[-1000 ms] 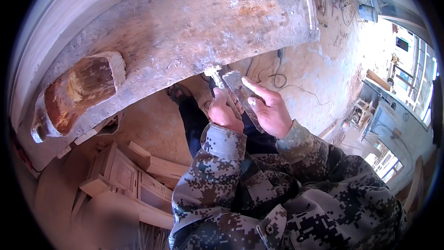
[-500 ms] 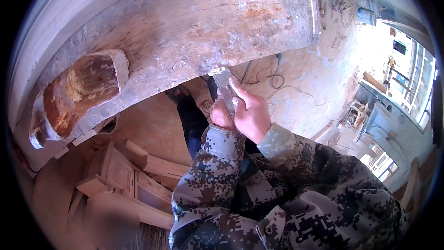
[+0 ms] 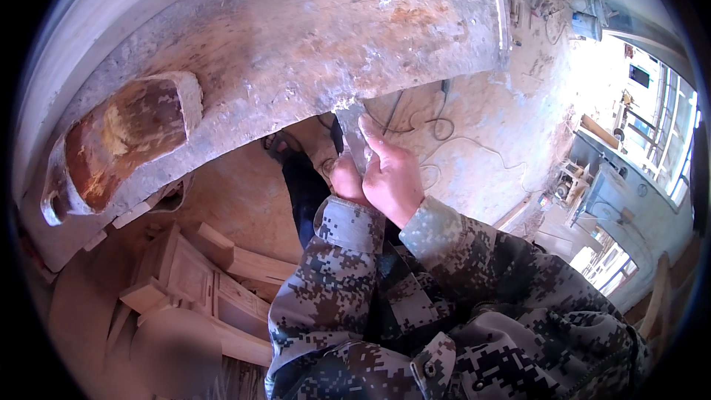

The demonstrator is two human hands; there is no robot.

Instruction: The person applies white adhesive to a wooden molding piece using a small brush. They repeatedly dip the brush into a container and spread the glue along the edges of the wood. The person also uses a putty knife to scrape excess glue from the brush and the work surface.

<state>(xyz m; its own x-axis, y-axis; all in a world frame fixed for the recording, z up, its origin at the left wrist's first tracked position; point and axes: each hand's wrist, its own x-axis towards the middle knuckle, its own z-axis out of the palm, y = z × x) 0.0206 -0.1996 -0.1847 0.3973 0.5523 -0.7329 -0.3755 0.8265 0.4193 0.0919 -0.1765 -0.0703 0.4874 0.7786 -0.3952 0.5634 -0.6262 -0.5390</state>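
Observation:
In my right hand (image 3: 392, 181) is a putty knife (image 3: 352, 124), its flat metal blade pointing up and away from me. Pale putty clings around the blade's tip, which meets the near edge of a worn, stained wooden workbench (image 3: 296, 44). My left hand (image 3: 346, 180) is closed right beside the right one, low by the blade; what its fingers hold is hidden. A dark narrow shape (image 3: 337, 135) shows just above it, too unclear to name. Left on the bench lies a cut-open container (image 3: 189, 104) with brown and yellow residue inside.
Unfinished wooden furniture pieces (image 3: 192, 267) are at the lower left, below the bench. A dark-trousered leg (image 3: 304, 196) and a foot show under the bench edge. Cables (image 3: 474, 141) trail over the floor. Tools and a machine (image 3: 569, 181) stand at the right near a bright window.
Both hands and the putty knife have shifted slightly left and up along the bench edge. The grip looks the same. The view has shifted a little too.

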